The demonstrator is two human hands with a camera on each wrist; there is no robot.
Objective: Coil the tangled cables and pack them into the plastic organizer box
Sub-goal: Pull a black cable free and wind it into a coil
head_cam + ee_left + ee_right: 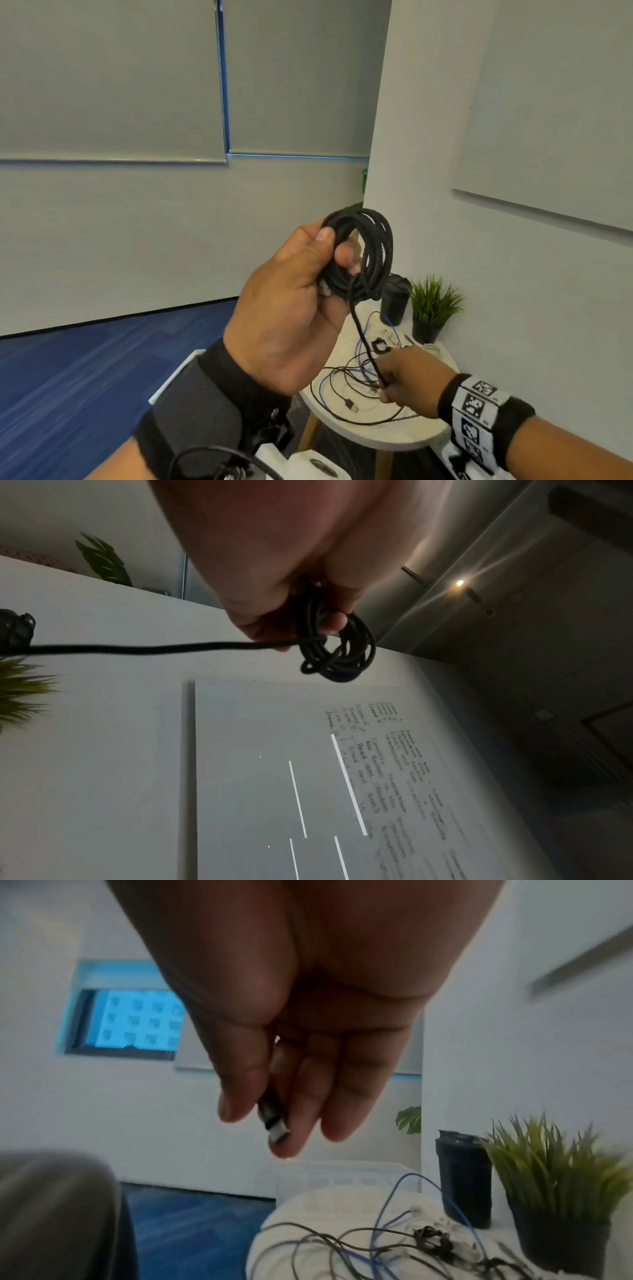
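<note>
My left hand (337, 246) is raised in front of me and grips a coil of black braided cable (370, 253), thumb on top and fingers through the loops. The left wrist view shows the same coil (335, 653) under the hand (308, 615). A loose tail (363, 339) drops from the coil to my right hand (390, 383), which pinches its end low over the table. In the right wrist view the fingers (298, 1123) hold the cable's plug (274, 1123). A clear plastic box (342, 1177) shows beyond the table's far edge.
A small white round table (394, 438) carries a tangle of thin black and blue cables (356, 377). A black tumbler (395, 298) and a potted green plant (431, 308) stand at its back by the white wall. Blue carpet lies to the left.
</note>
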